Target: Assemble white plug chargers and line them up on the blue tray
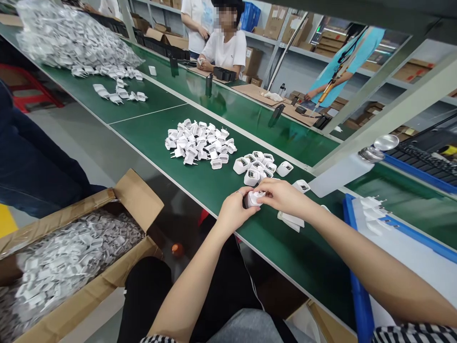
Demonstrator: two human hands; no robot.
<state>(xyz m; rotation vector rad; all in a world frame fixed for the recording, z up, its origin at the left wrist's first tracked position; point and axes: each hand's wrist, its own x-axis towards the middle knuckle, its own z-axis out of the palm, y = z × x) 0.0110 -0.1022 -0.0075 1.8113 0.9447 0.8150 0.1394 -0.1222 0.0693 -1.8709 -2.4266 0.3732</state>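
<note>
My left hand (pixel 233 209) is closed round a white plug charger (pixel 253 199) above the near edge of the green bench. From the other side, my right hand (pixel 281 194) pinches the top of the same charger; its fingertips partly hide the part there. Just beyond my hands stand several white charger housings (pixel 252 177), open at the top with inner parts showing. Left of them lies a heap of white plug caps with pins (pixel 200 141). Under my right forearm are flat white pieces (pixel 291 220) on the bench.
A blue-rimmed tray (pixel 350 214) with plugs (pixel 373 214) is at the right. A white bottle-like container (pixel 335 174) stands near the post. Lower left, a cardboard box (pixel 137 200) holds many white parts. A large bag (pixel 74 38) of plugs lies far left. Co-workers (pixel 224 52) are across the bench.
</note>
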